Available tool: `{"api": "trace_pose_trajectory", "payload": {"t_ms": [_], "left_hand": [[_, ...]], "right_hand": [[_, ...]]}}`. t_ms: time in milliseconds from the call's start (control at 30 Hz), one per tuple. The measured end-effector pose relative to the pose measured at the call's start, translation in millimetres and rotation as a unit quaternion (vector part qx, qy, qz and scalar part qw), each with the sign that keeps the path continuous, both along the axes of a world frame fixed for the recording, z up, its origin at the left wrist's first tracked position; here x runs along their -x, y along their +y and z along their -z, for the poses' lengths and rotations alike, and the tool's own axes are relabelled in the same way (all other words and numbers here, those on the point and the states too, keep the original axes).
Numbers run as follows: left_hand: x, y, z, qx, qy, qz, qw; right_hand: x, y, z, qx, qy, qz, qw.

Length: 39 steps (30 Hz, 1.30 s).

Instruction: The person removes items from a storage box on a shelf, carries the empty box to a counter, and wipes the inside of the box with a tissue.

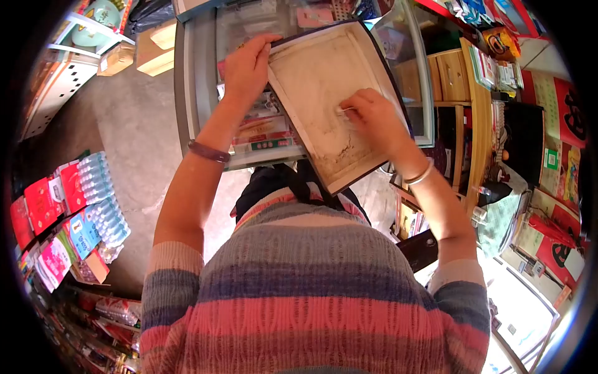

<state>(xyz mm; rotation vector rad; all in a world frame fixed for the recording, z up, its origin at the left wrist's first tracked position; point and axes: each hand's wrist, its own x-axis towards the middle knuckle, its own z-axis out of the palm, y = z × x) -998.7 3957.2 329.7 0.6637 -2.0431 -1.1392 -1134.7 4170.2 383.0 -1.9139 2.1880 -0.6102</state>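
A shallow rectangular tray (317, 81) with a pale, stained inside and a dark rim lies tilted over a glass display case (430, 118). My left hand (248, 65) grips the tray's upper left edge, its fingers closed on the rim. Over the middle of the tray is my right hand (374, 118), fingers pinched together near the surface. A small whitish bit shows at those fingertips, too small to name. Dark crumbs or stains mark the tray's lower part.
Small packaged goods sit inside the case, left of the tray. Bottle packs (103, 193) and red boxes (47, 202) stand on the floor at left. Cardboard boxes (156, 50) are at the upper left. Wooden shelves (476, 124) with goods rise at right.
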Motion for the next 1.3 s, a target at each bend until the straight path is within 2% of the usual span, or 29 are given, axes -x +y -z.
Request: {"api": "trace_pose_trajectory", "payload": {"t_ms": [100,133,233,333,400,467,533,567,633,667,733,867,933,967,1033,1133,1233,1300], "left_hand": [[7.4,-12.1,-2.2,0.05,-0.001,0.058,0.997],[13.2,-17.8,-2.1,0.07,-0.001,0.085,0.994],[50.8,-36.8,-11.2,0.151,-0.08,0.133,0.976],[57.0,-30.7,-42.6,0.248,-0.008,0.079,0.965],[17.9,-11.0,-58.7,0.251,0.008,0.032,0.968],[-37.3,28.9,-69.8,0.184,-0.018,0.009,0.983],[-66.1,66.0,-41.7,0.177,-0.018,-0.034,0.984],[-65.8,70.4,-28.8,0.107,-0.014,-0.035,0.993],[-67.2,80.9,-15.9,-0.038,-0.009,-0.047,0.998],[-63.7,76.8,-14.6,0.003,-0.008,-0.039,0.999],[-60.1,70.1,-18.9,-0.01,-0.007,-0.038,0.999],[-56.1,64.0,-12.2,-0.022,-0.006,-0.044,0.999],[-55.4,65.7,-14.9,-0.079,0.008,-0.024,0.997],[-55.8,65.9,-17.2,-0.107,0.014,-0.013,0.994],[-56.5,65.2,-21.0,-0.091,-0.001,-0.014,0.996],[-55.3,63.0,-19.9,-0.069,0.001,-0.007,0.998],[-55.5,63.2,-18.4,-0.068,-0.006,-0.012,0.998],[-52.3,63.7,-16.8,-0.068,-0.002,-0.011,0.998]], "right_hand": [[-34.6,-10.7,12.2,-0.006,-0.156,-0.078,0.985],[-40.5,-12.9,12.8,-0.024,-0.173,-0.082,0.981],[-42.6,-30.5,11.7,-0.01,-0.058,-0.039,0.997],[-39.1,-50.2,15.3,-0.009,-0.051,0.132,0.99],[-30.7,-55.4,25.4,0.021,-0.073,0.199,0.977],[-31.2,-57.6,27.5,0.038,-0.112,0.232,0.965],[-33.9,-58.2,18.6,0.043,-0.155,0.231,0.96],[-34.8,-61.0,17.9,0.061,-0.179,0.226,0.956],[-41.6,-70.8,19.9,0.087,-0.227,0.207,0.948],[-44.9,-75.2,23.8,0.086,-0.185,0.184,0.962],[-51.6,-83.2,31.9,0.083,-0.102,0.132,0.982],[-72.6,-77.8,32.7,0.107,-0.079,-0.061,0.989],[-79.6,-75.6,34.2,0.121,-0.059,-0.129,0.982],[-75.0,-77.3,32.0,0.107,-0.038,-0.137,0.984],[-59.1,-80.8,25.5,0.077,0.003,-0.148,0.986],[-53.2,-78.1,32.4,0.103,-0.002,-0.033,0.994],[-55.4,-69.9,34.7,0.121,-0.027,-0.106,0.987],[-58.2,-51.4,24.6,0.051,-0.038,-0.19,0.98]]}}
